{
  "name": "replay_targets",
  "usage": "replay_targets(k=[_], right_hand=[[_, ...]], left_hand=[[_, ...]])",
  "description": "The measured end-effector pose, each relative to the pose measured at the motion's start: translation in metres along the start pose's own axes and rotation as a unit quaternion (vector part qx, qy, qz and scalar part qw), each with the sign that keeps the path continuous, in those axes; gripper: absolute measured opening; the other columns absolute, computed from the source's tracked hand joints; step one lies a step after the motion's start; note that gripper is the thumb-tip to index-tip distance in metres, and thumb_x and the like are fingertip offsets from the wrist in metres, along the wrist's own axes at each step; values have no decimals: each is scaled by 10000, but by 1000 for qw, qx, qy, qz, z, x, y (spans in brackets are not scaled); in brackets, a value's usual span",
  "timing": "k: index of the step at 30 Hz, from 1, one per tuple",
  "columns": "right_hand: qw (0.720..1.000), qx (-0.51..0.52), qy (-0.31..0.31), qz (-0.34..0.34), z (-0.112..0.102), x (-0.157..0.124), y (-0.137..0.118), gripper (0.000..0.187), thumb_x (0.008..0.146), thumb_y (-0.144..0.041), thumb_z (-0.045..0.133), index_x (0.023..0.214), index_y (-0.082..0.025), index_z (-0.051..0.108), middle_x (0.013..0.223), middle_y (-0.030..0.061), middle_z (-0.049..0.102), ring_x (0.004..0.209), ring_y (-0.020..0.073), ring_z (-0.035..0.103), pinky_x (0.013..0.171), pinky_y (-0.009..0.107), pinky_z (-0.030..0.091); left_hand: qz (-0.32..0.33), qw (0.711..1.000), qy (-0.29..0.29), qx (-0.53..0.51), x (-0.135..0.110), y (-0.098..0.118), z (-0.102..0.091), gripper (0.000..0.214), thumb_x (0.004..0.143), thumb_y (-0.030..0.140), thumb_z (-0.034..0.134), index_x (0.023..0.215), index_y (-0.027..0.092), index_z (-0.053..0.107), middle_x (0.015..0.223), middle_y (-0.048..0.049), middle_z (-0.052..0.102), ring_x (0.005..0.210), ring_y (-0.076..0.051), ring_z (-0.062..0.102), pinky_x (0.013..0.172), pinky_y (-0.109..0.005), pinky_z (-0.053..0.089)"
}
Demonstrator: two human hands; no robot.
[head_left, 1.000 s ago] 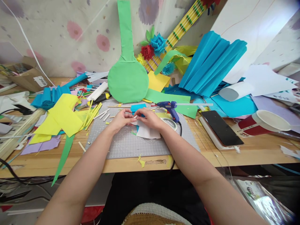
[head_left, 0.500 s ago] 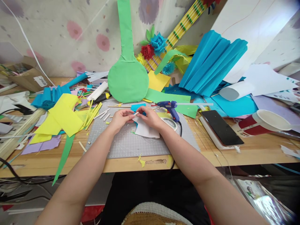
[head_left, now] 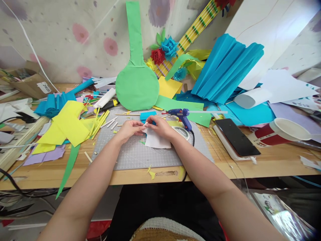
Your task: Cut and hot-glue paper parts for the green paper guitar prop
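Both of my hands meet over the grey cutting mat (head_left: pixel 135 154). My left hand (head_left: pixel 129 129) and my right hand (head_left: pixel 160 126) pinch a small white rolled paper stick (head_left: pixel 145 124) between their fingertips. Under my right hand lies a white sheet of paper (head_left: pixel 156 140), whose top edge runs up to the stick. A blue block (head_left: pixel 147 115) sits just behind my fingers. The blue hot glue gun (head_left: pixel 182 115) lies just right of my right hand, with a roll of tape (head_left: pixel 184 133) beside it.
A green paper banjo shape (head_left: pixel 136 80) leans on the wall behind the mat. Yellow paper (head_left: pixel 67 124) and yellow and white sticks (head_left: pixel 104 121) lie to the left. A phone (head_left: pixel 237 137), a red paper cup (head_left: pixel 281 131) and pleated blue paper (head_left: pixel 227 68) are on the right.
My hands have stayed in place over the mat, with the fingers shifting slightly on the white stick; the white sheet has shifted a little under my right hand.
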State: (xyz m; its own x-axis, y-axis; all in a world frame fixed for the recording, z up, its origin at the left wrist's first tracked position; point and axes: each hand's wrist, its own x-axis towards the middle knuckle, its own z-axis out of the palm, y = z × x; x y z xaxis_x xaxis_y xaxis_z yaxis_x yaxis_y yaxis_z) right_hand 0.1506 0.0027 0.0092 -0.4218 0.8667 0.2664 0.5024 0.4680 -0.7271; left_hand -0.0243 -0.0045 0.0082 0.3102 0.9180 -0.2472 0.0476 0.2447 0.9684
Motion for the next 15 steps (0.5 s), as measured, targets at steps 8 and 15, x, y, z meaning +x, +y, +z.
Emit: replay_targets(k=[8, 15], right_hand=[[1000, 15, 4, 4, 1, 1, 4, 172, 784, -338, 529, 808, -171, 562, 810, 17, 591, 762, 130, 492, 690, 256, 345], [1000, 14, 5, 27, 1, 0, 3, 202, 782, -361, 533, 821, -166, 570, 780, 9, 589, 699, 114, 494, 650, 244, 342]], left_hand=[[-2, 999, -31, -21, -2, 1, 4, 247, 644, 329, 701, 777, 132, 630, 757, -43, 642, 661, -125, 629, 656, -274, 532], [-8, 999, -45, -14, -2, 0, 3, 212, 690, 313, 660, 804, 140, 618, 725, -46, 653, 650, -129, 636, 643, -268, 531]])
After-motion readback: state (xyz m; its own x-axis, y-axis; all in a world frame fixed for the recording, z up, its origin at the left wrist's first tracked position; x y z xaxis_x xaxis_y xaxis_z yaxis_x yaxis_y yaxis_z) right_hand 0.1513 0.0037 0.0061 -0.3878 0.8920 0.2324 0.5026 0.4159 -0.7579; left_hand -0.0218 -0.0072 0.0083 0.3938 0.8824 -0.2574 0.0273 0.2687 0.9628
